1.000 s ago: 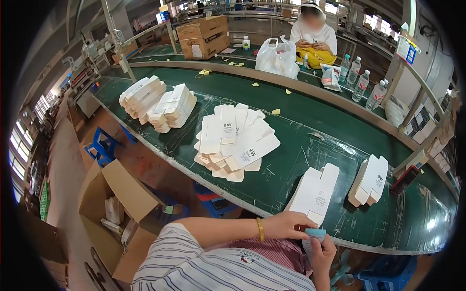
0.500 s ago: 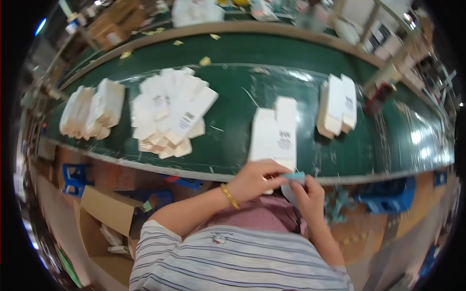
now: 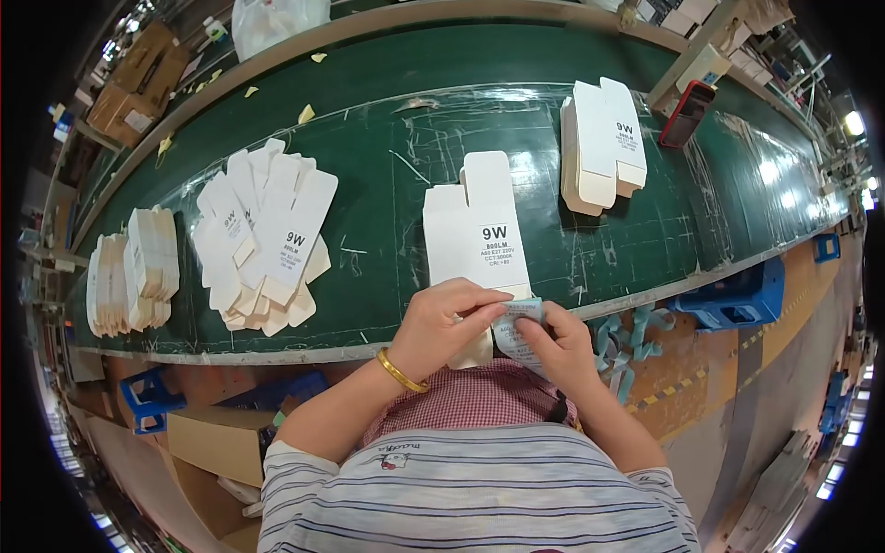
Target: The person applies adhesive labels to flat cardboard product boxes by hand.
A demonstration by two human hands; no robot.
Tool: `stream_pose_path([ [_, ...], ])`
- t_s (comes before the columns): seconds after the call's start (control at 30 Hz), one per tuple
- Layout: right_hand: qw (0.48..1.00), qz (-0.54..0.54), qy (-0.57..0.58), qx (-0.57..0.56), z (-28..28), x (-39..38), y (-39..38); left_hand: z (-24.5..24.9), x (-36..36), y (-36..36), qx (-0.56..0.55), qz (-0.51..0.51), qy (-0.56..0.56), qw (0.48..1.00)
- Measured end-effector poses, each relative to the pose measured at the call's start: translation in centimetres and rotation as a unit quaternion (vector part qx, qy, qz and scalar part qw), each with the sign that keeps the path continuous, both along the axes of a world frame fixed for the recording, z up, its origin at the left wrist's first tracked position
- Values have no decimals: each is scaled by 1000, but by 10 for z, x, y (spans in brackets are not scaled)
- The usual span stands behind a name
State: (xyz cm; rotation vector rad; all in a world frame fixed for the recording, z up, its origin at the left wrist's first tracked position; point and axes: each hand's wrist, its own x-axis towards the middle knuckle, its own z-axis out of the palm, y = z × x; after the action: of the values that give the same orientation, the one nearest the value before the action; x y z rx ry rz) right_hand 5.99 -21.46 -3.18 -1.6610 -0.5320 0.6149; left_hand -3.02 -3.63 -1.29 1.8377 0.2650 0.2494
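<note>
Between my two hands is a pale blue strip of printed labels [image 3: 519,324], its lower part hanging over the table's front edge. My right hand [image 3: 564,346] grips the strip's right side, thumb across its face. At the strip's upper left edge, the thumb and fingertips of my left hand [image 3: 444,323] are pinched together; whether a label is peeled up there I cannot make out. Just beyond my hands lies a flat white carton [image 3: 475,230] printed "9W", its near end partly covered by my left hand.
On the green table [image 3: 369,304], a fanned heap of white cartons [image 3: 267,240] and bundled cartons [image 3: 134,272] lie left. Another carton stack [image 3: 604,147] sits right, near a red-edged phone [image 3: 688,114]. Below are an open cardboard box [image 3: 217,447] and a blue stool [image 3: 737,300].
The view has shifted and become sharper, with the table things turned in it. My hands stay together at the label strip, which now shows more of its printed face.
</note>
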Motion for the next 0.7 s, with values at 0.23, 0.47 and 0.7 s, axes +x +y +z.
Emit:
stream_pose_path([
  [0.23, 994, 22, 45, -101, -1, 13, -1, -5, 9, 8, 11, 0, -12, 1000],
  [0.47, 993, 2, 102, -63, -5, 11, 10, -9, 17, 19, 83, 3, -12, 996],
  [0.7, 939, -72, 330, -63, -7, 26, 34, -33, 12, 49, 273, 10, -110, 956],
])
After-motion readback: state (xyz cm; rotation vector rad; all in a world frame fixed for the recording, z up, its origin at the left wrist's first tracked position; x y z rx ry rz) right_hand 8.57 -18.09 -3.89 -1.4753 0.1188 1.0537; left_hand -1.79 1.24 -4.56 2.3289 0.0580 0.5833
